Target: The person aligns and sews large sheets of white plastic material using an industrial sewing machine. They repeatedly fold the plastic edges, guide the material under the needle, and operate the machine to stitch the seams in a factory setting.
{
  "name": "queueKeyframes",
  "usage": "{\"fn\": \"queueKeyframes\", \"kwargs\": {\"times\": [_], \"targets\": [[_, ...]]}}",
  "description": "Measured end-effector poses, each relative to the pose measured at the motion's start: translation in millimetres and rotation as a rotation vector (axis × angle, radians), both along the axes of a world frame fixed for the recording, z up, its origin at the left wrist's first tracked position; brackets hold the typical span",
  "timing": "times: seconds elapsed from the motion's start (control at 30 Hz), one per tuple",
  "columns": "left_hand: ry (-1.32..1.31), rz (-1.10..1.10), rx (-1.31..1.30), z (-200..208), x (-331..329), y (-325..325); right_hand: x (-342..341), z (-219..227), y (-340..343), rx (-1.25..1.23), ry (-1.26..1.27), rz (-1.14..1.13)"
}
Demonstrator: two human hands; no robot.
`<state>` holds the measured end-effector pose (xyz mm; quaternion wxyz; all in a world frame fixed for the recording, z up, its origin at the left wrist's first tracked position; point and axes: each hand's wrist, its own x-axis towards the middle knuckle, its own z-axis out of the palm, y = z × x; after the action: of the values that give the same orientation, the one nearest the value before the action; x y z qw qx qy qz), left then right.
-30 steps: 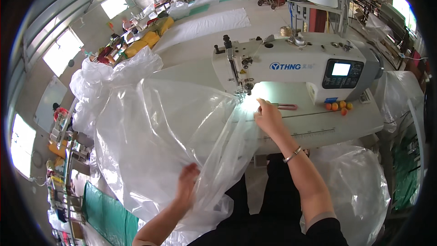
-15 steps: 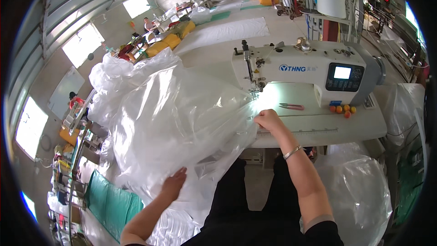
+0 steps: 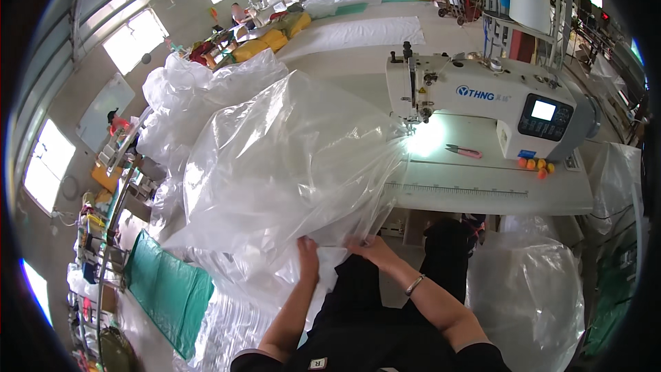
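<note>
A large, crumpled sheet of clear plastic film (image 3: 275,151) spreads over the left of the sewing table and hangs off its near edge. Its gathered far right corner runs under the needle of a white sewing machine (image 3: 475,89), where a lamp shines. My left hand (image 3: 308,260) is closed on the film's near edge, low in front of me, fingertips partly hidden in the folds. A short way to its right, my right hand (image 3: 374,251), with a bracelet on the wrist, pinches the same edge.
Pink-handled thread snips (image 3: 465,151) and several small orange-yellow balls or fruits (image 3: 536,165) lie on the table (image 3: 475,200). More clear film (image 3: 527,289) bulges below at the right. Green sheeting (image 3: 169,293) lies at the lower left. People sit at distant stations.
My right hand has left the needle area and come down and left to the film's near edge. My left hand has moved right and closed on the film. The view has shifted slightly.
</note>
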<state>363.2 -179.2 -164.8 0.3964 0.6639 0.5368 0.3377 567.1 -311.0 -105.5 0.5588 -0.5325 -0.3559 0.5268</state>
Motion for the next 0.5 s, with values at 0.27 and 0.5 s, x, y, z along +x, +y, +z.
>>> {"fn": "queueKeyframes", "kwargs": {"times": [0.27,0.5], "targets": [[0.484,0.069,0.832,78,-122,196,-43,52,-18,0.375,0.151,0.837],[1.061,0.024,0.291,128,-267,237,-54,38,-28,0.279,-0.355,0.685]]}}
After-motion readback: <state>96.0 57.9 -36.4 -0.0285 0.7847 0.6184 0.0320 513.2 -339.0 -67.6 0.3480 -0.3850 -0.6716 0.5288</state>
